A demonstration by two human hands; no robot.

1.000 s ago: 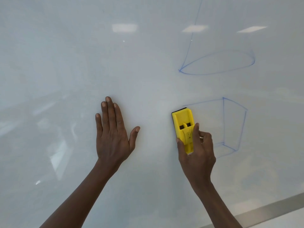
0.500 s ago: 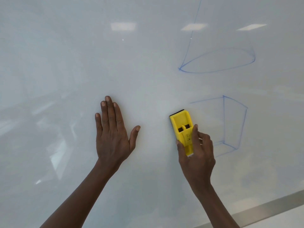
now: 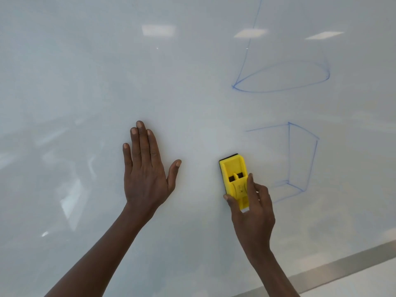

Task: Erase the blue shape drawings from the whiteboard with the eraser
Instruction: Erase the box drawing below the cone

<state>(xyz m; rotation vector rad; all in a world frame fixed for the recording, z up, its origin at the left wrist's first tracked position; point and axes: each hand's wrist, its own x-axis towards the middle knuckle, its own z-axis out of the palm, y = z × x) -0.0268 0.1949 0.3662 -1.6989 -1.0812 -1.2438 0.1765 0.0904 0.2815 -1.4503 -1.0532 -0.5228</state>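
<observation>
Yellow eraser [image 3: 233, 174] gripped by right hand [image 3: 254, 211] (left hand [image 3: 145, 174] flat), whiteboard [image 3: 85, 82]

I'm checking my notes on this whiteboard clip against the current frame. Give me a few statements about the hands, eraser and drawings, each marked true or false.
1. The right hand grips the yellow eraser. True.
2. The left hand holds a marker. False: it lies flat and open on the whiteboard, holding nothing.
3. The eraser sits left of the box drawing. True.
4. The cone drawing is below the box drawing. False: it is above it.
5. The drawings are red. False: their lines are blue.
</observation>
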